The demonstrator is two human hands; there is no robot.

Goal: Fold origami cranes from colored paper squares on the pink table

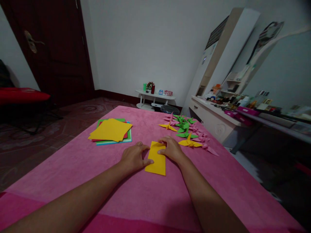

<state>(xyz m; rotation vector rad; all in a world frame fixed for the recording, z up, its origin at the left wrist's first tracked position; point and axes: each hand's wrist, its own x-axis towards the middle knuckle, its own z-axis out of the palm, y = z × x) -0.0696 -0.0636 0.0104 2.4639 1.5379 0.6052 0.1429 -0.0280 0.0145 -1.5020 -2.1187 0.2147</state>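
A folded yellow origami paper (157, 163) lies on the pink cloth between my hands, a tall narrow rectangle. My left hand (134, 157) is at its left side, thumb resting on the sheet and fingers curled by the edge. From the right, my right hand (171, 149) grips the upper part, with the thumb on the face and the fingers bent over the top right corner. The undersides of the fingers are hidden. To the left lies a stack of coloured paper sheets (110, 129), yellow on top. Folded paper cranes (189, 142) in yellow, green and pink stand at the right.
The pink cloth (80, 168) covers the table under my arms. A cluttered dressing table (209, 111) stands to the right, near a tall air conditioner (218, 48). At the far wall is a low white shelf (155, 95). A red chair (21, 95) and a dark door (53, 48) are left.
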